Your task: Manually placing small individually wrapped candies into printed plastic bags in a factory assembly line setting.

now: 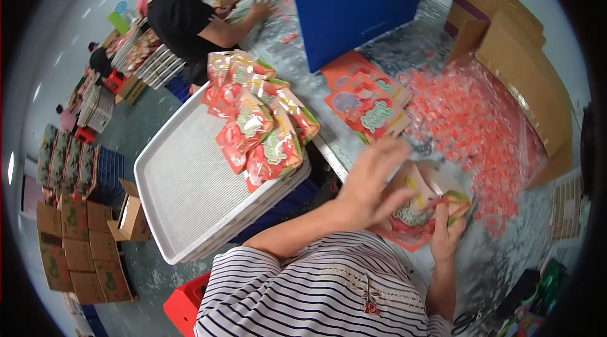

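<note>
A red and pink candy pouch [408, 218], with a clear window and green trim, is held in front of my body at the table's near side. My right hand [447, 231] pinches its right-hand edge. Beside the pouch's upper left is my left hand [377, 179], blurred by motion, with fingers stretched out and thumb apart; nothing shows in it. Just beyond lie several flat pouches [367, 100] in an overlapping stack. To their right spreads a heap of small red wrapped candies [461, 122].
Filled pouches [259, 119] are piled on the right part of a white mesh tray [183, 166], atop other trays. A blue panel [360, 5] stands upright on the table. An opened cardboard box [521, 65] backs the candies. Another person [183, 21] works at the far left.
</note>
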A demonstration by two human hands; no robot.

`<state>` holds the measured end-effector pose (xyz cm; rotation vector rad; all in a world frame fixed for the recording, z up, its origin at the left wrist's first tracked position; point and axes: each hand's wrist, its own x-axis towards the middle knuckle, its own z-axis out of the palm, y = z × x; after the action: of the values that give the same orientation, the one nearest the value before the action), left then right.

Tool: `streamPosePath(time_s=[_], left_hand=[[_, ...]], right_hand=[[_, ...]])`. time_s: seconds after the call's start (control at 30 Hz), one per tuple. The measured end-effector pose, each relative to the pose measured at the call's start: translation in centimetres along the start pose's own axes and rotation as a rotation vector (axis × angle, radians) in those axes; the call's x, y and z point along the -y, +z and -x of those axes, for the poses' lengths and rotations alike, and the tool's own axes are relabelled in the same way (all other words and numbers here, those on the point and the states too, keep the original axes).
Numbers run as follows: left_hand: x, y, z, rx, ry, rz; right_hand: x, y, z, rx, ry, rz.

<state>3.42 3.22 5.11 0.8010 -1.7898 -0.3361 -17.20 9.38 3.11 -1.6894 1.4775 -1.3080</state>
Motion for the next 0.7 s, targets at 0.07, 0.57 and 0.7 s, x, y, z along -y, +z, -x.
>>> streamPosePath(time_s=[0.07,0.57,0.7], left_hand=[[0.7,-0.7,0.2,0.053,-0.168,0.108],[1.5,-0.7,2.9,0.043,-0.778,0.667],[0.8,-0.6,3.0,0.130,-0.749,0.677]], right_hand=[[1.2,0.1,-0.5,-0.021,0.099,-0.087],[-2.5,2.7,-0.2,0.023,0.181,-0.546],[-1.0,2.9,-0.2,-0.048,0.276,-0.570]])
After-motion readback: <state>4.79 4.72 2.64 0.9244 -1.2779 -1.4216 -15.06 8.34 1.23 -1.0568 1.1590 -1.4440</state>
